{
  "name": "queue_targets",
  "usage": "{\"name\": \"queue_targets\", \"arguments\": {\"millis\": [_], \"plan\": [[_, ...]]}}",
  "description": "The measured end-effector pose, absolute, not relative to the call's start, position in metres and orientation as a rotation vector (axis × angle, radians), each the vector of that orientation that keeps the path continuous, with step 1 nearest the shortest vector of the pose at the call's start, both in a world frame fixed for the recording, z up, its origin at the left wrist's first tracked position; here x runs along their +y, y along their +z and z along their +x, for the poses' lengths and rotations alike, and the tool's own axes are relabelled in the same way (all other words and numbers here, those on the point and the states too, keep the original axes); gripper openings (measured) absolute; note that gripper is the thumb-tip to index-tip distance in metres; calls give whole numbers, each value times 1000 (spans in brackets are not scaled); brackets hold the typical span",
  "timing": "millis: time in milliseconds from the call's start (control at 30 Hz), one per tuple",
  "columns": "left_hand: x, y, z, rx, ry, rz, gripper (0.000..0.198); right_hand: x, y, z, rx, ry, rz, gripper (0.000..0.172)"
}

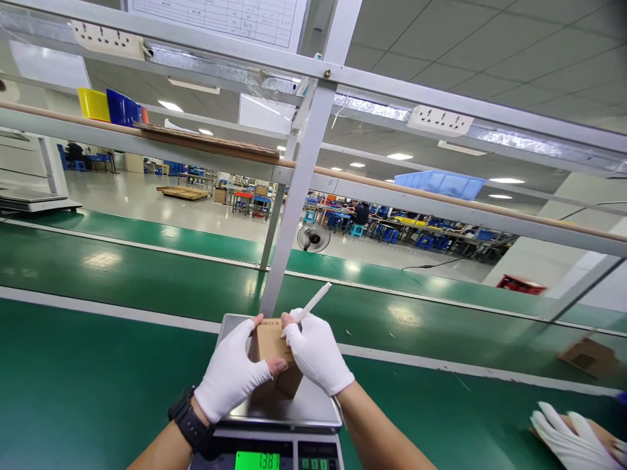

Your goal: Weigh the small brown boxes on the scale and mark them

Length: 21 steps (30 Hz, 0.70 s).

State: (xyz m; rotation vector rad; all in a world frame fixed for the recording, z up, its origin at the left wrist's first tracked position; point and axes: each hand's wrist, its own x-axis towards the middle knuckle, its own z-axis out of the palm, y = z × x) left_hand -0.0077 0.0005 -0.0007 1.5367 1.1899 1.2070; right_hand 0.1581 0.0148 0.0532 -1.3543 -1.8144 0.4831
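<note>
Steel digital scale (313,408), green readout lit, weight seemingly taken. Small brown cardboard box (267,343) clasped by left hand (232,378). Slim white pen (316,301) pinched in right hand (318,356). No mark seen.

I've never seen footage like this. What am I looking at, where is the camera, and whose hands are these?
No machine here: a person wears a camera on the head, so this one picture looks forward and down at their own hands, both in white gloves. The left hand, with a black watch on its wrist, grips a small cardboard box over a weighing scale whose green display is lit. The right hand holds a white stick, pen-like, at the box's top. The scale sits on a green surface. At the lower right, another gloved hand belongs to a co-worker, and a second box lies farther back.
</note>
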Motion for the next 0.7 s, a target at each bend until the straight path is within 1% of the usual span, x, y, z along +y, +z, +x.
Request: {"name": "queue_targets", "arguments": {"millis": [400,500,533,600,667,700], "plan": [[3,1,-6,1221,1205,1562,95,14,54,158,-1807,457,-1330,38],[3,3,-7,1228,1201,1575,97,18,49,158,-1737,447,-1305,39],[1,3,-9,1238,1207,1599,95,18,47,158,-1698,447,-1277,40],[-5,-1,-14,1310,1264,1725,79,13,44,158,-1614,491,-1196,41],[-9,-11,-18,1428,1385,1954,57,2,44,155,-1553,550,-1104,42],[-7,-17,-17,1476,1454,2088,54,-4,45,151,-1552,584,-1075,42]]}}
